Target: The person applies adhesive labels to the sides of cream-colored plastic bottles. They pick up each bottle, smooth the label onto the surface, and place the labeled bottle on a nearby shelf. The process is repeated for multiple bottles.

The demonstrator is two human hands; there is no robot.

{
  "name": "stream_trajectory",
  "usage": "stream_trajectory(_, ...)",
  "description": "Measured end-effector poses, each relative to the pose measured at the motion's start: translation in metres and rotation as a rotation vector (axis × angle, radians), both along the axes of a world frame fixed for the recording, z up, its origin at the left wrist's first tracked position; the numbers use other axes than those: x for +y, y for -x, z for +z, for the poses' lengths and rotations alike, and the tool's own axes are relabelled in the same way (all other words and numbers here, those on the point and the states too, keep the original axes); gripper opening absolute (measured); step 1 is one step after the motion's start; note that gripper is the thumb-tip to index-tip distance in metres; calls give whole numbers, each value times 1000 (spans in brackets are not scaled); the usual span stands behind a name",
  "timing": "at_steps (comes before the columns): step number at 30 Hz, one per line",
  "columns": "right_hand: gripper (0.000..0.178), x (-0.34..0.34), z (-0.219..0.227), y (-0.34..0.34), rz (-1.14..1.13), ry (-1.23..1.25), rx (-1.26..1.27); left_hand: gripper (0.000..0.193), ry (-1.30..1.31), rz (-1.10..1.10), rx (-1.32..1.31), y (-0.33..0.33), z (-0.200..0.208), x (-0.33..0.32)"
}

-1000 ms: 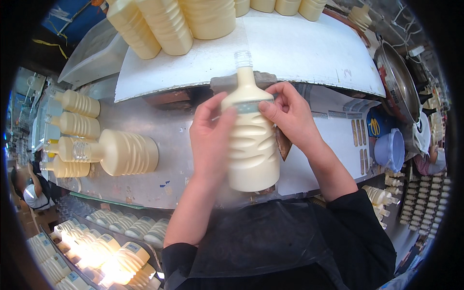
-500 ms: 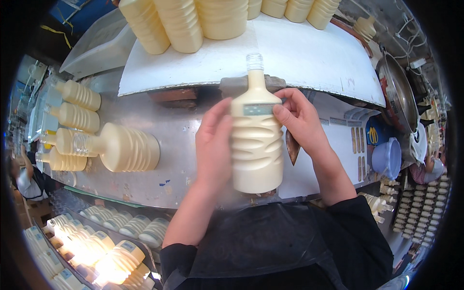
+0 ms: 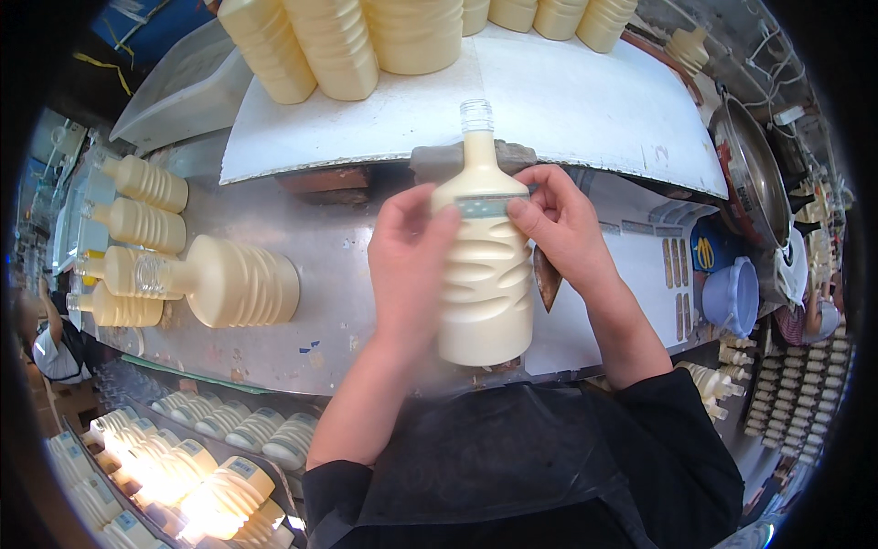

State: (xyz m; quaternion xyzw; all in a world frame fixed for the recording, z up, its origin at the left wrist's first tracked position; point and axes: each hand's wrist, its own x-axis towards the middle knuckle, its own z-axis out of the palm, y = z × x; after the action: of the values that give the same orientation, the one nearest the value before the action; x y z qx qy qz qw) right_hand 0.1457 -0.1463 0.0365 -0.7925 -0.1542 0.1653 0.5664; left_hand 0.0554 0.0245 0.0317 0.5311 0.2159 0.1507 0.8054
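Observation:
A cream bottle (image 3: 485, 302) with a clear threaded neck and wavy ridges lies between my hands, neck pointing away from me. Across its shoulder runs a green patterned label strip (image 3: 483, 209). My left hand (image 3: 407, 261), a little blurred, is on the bottle's left side, its thumb over the strip's left end and its fingers partly hidden by the bottle. At the strip's right end presses the thumb of my right hand (image 3: 562, 224), with the fingers curled at the bottle's right side. A grey-brown padded rest (image 3: 437, 163) sits under the neck.
More cream bottles (image 3: 242, 279) lie on the metal table at left; several others (image 3: 412, 37) stand on the white board (image 3: 567, 101). Strips lie on a sheet (image 3: 631, 302) at right, near a blue-violet bucket (image 3: 730, 297). A pointed brown tool (image 3: 546, 279) lies beside the bottle.
My left hand's thumb has come over the left end of the strip, from beside the bottle. My right hand keeps its place at the other end.

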Motion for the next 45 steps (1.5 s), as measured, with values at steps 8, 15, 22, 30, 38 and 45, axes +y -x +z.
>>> stream_trajectory(8,34,2,3,1,-2,13,-11,40,27,1,-6,0,0,0)
stream_trajectory(15,32,0,0,0,10,-36,-12,68,-81,-92,-2,9,-2,2)
stream_trajectory(22,39,-23,-12,-1,23,-223,309,98,-320,-239,47,18,-8,-4)
stream_trajectory(30,39,-20,5,10,108,-67,257,88,-285,-249,57,17,-11,-5)
stream_trajectory(38,37,-18,11,15,115,-154,69,74,2,-276,31,16,-8,-8)
stream_trajectory(45,38,-19,5,16,113,-242,131,70,38,-271,15,16,1,-14)
